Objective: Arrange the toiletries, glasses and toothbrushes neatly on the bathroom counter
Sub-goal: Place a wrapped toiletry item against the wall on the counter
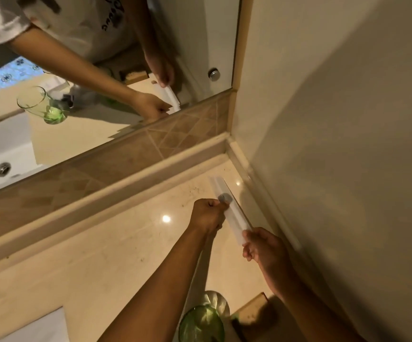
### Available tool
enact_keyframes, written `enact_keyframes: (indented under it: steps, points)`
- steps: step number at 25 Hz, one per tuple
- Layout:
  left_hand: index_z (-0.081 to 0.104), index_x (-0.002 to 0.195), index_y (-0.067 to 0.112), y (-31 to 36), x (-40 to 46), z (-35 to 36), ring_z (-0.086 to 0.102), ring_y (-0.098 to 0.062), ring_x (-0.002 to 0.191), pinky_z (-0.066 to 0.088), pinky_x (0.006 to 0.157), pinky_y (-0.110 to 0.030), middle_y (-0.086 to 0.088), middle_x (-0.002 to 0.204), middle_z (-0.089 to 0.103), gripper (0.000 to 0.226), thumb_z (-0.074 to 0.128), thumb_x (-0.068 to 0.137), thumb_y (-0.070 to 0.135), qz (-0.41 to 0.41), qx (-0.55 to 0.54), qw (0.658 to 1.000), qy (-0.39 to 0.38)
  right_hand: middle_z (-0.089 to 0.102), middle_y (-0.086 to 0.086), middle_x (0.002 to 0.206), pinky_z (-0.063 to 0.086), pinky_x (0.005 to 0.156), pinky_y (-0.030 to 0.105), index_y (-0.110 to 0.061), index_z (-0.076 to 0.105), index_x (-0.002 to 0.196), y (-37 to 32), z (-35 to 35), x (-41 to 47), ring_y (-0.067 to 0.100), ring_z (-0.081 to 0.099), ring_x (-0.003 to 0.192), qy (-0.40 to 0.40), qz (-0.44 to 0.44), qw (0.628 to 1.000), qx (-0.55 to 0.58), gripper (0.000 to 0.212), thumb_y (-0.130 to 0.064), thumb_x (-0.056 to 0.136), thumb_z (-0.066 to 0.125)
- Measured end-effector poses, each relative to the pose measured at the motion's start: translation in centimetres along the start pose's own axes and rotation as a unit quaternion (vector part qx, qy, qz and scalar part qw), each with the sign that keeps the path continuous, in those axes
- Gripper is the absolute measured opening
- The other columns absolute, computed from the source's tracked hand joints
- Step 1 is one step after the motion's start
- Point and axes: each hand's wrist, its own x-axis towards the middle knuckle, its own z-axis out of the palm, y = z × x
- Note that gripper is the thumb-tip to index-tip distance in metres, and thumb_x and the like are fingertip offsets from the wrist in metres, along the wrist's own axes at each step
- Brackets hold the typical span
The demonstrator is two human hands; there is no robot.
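A long white toothbrush packet lies angled near the far right corner of the marble counter. My left hand pinches its middle by a dark round mark. My right hand grips the near end of the packet. The frame is blurred by motion, so I cannot tell if the packet touches the counter. A green glass stands at the bottom edge, partly hidden under my left forearm.
A mirror runs along the back above a brown tiled strip and reflects my arms, a second green glass and the sink. The side wall closes the right. A wooden block sits beside the glass. White sink corner at bottom left.
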Motion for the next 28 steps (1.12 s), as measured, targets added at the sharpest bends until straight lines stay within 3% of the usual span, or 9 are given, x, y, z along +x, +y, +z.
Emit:
enact_keyframes:
  steps: [4, 9, 12, 15, 17, 20, 22, 24, 28]
  points:
    - [0.044, 0.055, 0.011, 0.2, 3.1, 0.3, 0.028, -0.019, 0.045, 0.025, 0.046, -0.026, -0.011, 0.06, 0.036, 0.044, 0.07, 0.091, 0.012, -0.002, 0.018, 1.0, -0.019, 0.055, 0.005, 0.052, 0.046, 0.057, 0.034, -0.004, 0.061, 0.072, 0.0, 1.1, 2.6, 0.024, 0.052, 0.052, 0.068, 0.047, 0.996, 0.021, 0.024, -0.01, 0.094, 0.063]
    - [0.063, 0.059, 0.003, 0.3, 5.1, 1.2, 0.062, -0.021, 0.056, 0.05, 0.06, -0.03, -0.008, 0.057, 0.064, 0.041, 0.072, 0.087, 0.033, 0.068, 0.197, 0.978, 0.031, 0.062, 0.009, 0.06, 0.046, 0.049, 0.029, -0.002, 0.062, 0.082, 0.5, 1.2, 3.1, 0.017, 0.056, 0.046, 0.099, 0.045, 0.994, -0.032, 0.027, -0.023, 0.098, 0.06]
    - [0.066, 0.066, 0.007, 0.5, 5.5, 1.5, 0.067, -0.027, 0.063, 0.056, 0.062, -0.038, -0.009, 0.062, 0.069, 0.04, 0.067, 0.088, 0.041, 0.11, 0.301, 0.946, 0.039, 0.066, 0.01, 0.065, 0.047, 0.049, 0.026, -0.006, 0.066, 0.084, 0.9, 0.8, 3.1, 0.014, 0.058, 0.046, 0.121, 0.056, 0.987, -0.085, 0.024, -0.024, 0.099, 0.058]
    - [0.054, 0.065, 0.014, 0.6, 5.1, 1.3, 0.061, -0.03, 0.064, 0.046, 0.053, -0.034, -0.005, 0.064, 0.061, 0.047, 0.057, 0.093, 0.052, 0.158, 0.411, 0.896, 0.05, 0.069, 0.004, 0.07, 0.055, 0.055, 0.029, -0.015, 0.068, 0.088, 1.6, 0.6, 2.4, 0.016, 0.064, 0.056, 0.14, 0.048, 0.978, -0.15, 0.019, -0.026, 0.098, 0.058]
    - [0.056, 0.075, 0.018, 0.5, 4.5, 0.7, 0.058, -0.026, 0.07, 0.042, 0.055, -0.032, -0.001, 0.076, 0.06, 0.042, 0.054, 0.095, 0.054, 0.228, 0.456, 0.855, 0.093, 0.069, -0.004, 0.081, 0.057, 0.065, 0.026, -0.023, 0.067, 0.092, 1.4, 0.7, 1.8, 0.016, 0.067, 0.072, 0.151, -0.016, 0.965, -0.215, 0.007, -0.024, 0.095, 0.061]
    - [0.063, 0.109, 0.017, -0.4, 4.6, -0.5, 0.057, -0.024, 0.101, 0.051, 0.076, -0.037, -0.003, 0.111, 0.061, 0.031, 0.056, 0.095, 0.044, 0.374, 0.511, 0.761, 0.14, 0.064, -0.008, 0.109, 0.048, 0.08, 0.014, -0.024, 0.067, 0.111, 0.5, 1.3, 1.9, 0.008, 0.062, 0.097, 0.131, -0.166, 0.895, -0.392, 0.021, -0.016, 0.092, 0.064]
    - [0.06, 0.129, 0.017, -1.0, 5.4, -1.4, 0.049, -0.031, 0.131, 0.046, 0.102, -0.044, -0.011, 0.138, 0.056, 0.04, 0.055, 0.096, 0.04, 0.413, 0.541, 0.721, 0.128, 0.061, -0.003, 0.125, 0.05, 0.092, 0.024, -0.021, 0.064, 0.121, 0.5, 2.0, 2.6, 0.016, 0.058, 0.113, 0.113, -0.217, 0.828, -0.505, 0.032, -0.017, 0.089, 0.067]
    - [0.055, 0.14, 0.019, -1.2, 5.8, -1.9, 0.033, -0.034, 0.149, 0.03, 0.12, -0.051, -0.014, 0.156, 0.044, 0.047, 0.048, 0.099, 0.041, 0.414, 0.569, 0.703, 0.106, 0.06, 0.002, 0.133, 0.051, 0.097, 0.034, -0.02, 0.062, 0.126, 1.0, 2.5, 3.1, 0.022, 0.057, 0.12, 0.104, -0.218, 0.786, -0.57, 0.042, -0.023, 0.085, 0.069]
    - [0.047, 0.149, 0.022, -1.3, 6.4, -2.1, 0.018, -0.031, 0.155, 0.012, 0.126, -0.054, -0.011, 0.163, 0.034, 0.057, 0.035, 0.101, 0.05, 0.396, 0.595, 0.697, 0.054, 0.061, 0.005, 0.135, 0.055, 0.094, 0.04, -0.017, 0.061, 0.13, 2.1, 2.6, 3.7, 0.025, 0.058, 0.12, 0.105, -0.204, 0.754, -0.615, 0.055, -0.03, 0.078, 0.073]
